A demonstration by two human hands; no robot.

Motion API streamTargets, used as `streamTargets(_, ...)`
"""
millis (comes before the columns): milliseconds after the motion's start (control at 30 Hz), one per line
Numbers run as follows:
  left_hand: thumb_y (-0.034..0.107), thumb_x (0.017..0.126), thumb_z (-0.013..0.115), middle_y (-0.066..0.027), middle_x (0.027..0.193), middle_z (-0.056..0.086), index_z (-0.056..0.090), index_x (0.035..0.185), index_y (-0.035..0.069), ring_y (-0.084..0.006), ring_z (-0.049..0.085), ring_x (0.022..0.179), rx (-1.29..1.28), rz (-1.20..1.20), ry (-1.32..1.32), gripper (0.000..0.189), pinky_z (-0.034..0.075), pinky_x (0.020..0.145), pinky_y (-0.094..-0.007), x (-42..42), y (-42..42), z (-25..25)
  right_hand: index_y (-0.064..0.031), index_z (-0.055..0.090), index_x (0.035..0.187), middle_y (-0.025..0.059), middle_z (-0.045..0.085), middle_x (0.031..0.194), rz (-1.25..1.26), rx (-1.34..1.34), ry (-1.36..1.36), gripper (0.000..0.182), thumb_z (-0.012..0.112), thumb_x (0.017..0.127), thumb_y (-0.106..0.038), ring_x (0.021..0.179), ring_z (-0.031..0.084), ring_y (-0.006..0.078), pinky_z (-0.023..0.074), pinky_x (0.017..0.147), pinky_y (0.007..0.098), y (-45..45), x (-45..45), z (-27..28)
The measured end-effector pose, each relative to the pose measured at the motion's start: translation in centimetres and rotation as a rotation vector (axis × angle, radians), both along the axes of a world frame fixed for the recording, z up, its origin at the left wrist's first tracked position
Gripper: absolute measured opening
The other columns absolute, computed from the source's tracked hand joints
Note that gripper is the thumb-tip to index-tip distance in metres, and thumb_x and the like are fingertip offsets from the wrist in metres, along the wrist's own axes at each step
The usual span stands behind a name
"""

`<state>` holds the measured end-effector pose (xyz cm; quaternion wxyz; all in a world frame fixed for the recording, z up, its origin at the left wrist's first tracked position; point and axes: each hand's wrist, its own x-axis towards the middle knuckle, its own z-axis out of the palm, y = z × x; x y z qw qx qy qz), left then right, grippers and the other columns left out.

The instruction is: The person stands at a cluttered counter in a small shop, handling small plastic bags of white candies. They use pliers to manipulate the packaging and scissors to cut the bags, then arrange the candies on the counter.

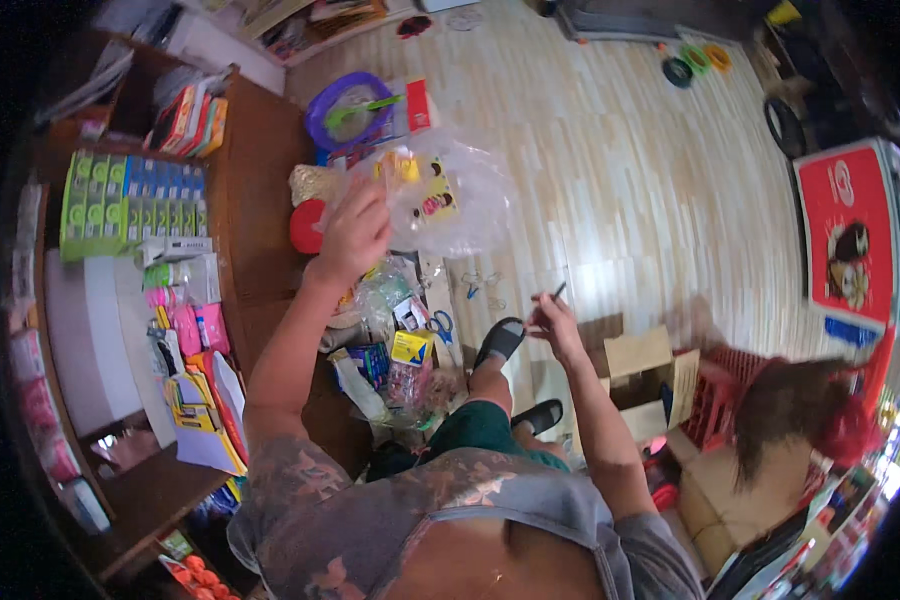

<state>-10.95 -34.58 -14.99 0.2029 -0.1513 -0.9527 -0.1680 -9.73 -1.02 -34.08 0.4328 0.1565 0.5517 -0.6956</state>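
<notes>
My left hand (360,229) grips the edge of a clear plastic bag (480,195), which hangs spread out to its right. Inside or behind the bag show yellow packets and a printed yellow card (440,196). In my right hand (555,322) is a small dark pen-like object (559,289), held between the fingers above the floor. Below my left hand lies a pile of plastic-wrapped goods with a yellow and blue box (411,349) and blue-handled scissors (441,326) at its right edge.
A purple basin (315,112) holds a green tool. Wooden shelves (259,172) with boxed goods stand at the left. An opened cardboard box (637,352) and a red plastic crate (709,420) are at the right, beside another person's head (776,412). Rubber bands or loops lie on the floor (630,187).
</notes>
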Motion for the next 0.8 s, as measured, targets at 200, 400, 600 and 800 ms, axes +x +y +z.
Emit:
streamTargets(200, -0.004, 0.063, 0.062, -0.0131, 0.086, 0.052, 0.046, 0.070, 0.002, -0.0336, 0.054, 0.081, 0.309, -0.316, -0.194, 0.018, 0.044, 0.078, -0.0455, 3.4, 12.4, 1.0, -0.0073, 0.051, 0.112, 0.0034, 0.060, 0.081, -0.415, -0.319, -0.154, 0.042, 0.052, 0.089, -0.042, 0.077, 0.063, 0.0204, 0.0551, 0.065, 0.0408, 4.8, 2.7, 3.1)
streamTargets(400, -0.003, 0.063, 0.059, -0.0127, 0.081, 0.050, 0.048, 0.072, 0.001, -0.0322, 0.053, 0.079, 0.356, -0.652, -0.407, 0.015, 0.045, 0.070, -0.0399, 7.9, 29.7, -3.8, -0.0074, 0.059, 0.107, 0.0086, 0.064, 0.092, -0.654, -0.271, -0.257, 0.036, 0.054, 0.087, -0.037, 0.079, 0.063, 0.0199, 0.0565, 0.063, 0.0415, 17.9, 11.6, 0.9)
streamTargets(600, -0.002, 0.064, 0.059, -0.0129, 0.081, 0.051, 0.050, 0.072, 0.001, -0.0334, 0.053, 0.079, 0.355, -0.779, -0.508, 0.013, 0.044, 0.068, -0.0413, 11.9, 44.6, -9.9, -0.0054, 0.059, 0.107, 0.0105, 0.064, 0.095, -0.935, -0.270, -0.362, 0.033, 0.053, 0.089, -0.033, 0.080, 0.064, 0.0247, 0.0552, 0.068, 0.0479, 29.1, 20.3, -6.9)
streamTargets(800, 0.004, 0.068, 0.064, -0.0175, 0.117, 0.047, 0.054, 0.105, 0.007, -0.0394, 0.045, 0.109, 0.088, -0.801, -0.556, 0.039, 0.044, 0.086, -0.0456, 13.9, 56.6, -17.4, -0.0072, 0.056, 0.090, 0.0058, 0.058, 0.069, -1.061, 0.414, -0.138, 0.022, 0.050, 0.091, -0.029, 0.055, 0.057, 0.0175, 0.0475, 0.048, 0.0341, 38.6, 25.4, -14.9)
